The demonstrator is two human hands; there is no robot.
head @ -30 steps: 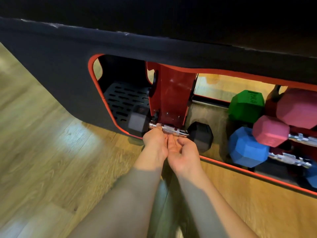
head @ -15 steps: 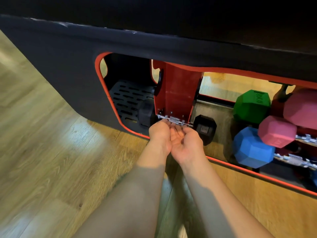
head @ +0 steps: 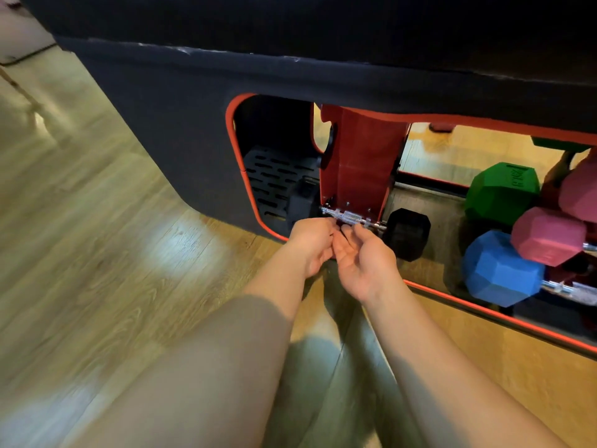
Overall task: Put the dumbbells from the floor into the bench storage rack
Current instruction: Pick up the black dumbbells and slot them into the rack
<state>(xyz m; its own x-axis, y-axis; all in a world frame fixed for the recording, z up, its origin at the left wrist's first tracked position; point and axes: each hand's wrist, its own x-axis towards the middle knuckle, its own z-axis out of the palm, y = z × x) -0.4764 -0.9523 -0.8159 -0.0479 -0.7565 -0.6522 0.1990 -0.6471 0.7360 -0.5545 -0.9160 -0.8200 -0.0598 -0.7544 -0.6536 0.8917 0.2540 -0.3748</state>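
A black hex dumbbell (head: 407, 232) with a chrome handle lies low in the bench storage rack, across the foot of the red divider (head: 358, 163). Its left head sits inside the left opening on a slotted black shelf (head: 274, 176). My left hand (head: 310, 244) is just below the handle with fingers loosely curled, not wrapped around it. My right hand (head: 365, 257) is palm up beside it, fingers apart, fingertips close under the handle. The whole handle shows above both hands.
The black padded bench (head: 193, 124) overhangs the rack opening, which has a red rim (head: 484, 310). Stored to the right are a green dumbbell (head: 500, 192), a blue one (head: 500, 270) and pink ones (head: 549, 236). Wooden floor (head: 97, 237) lies to the left and below.
The black dumbbell went deeper into the rack to the foot of the red divider. Both hands, earlier closed on its handle, have come off and dropped slightly below it.
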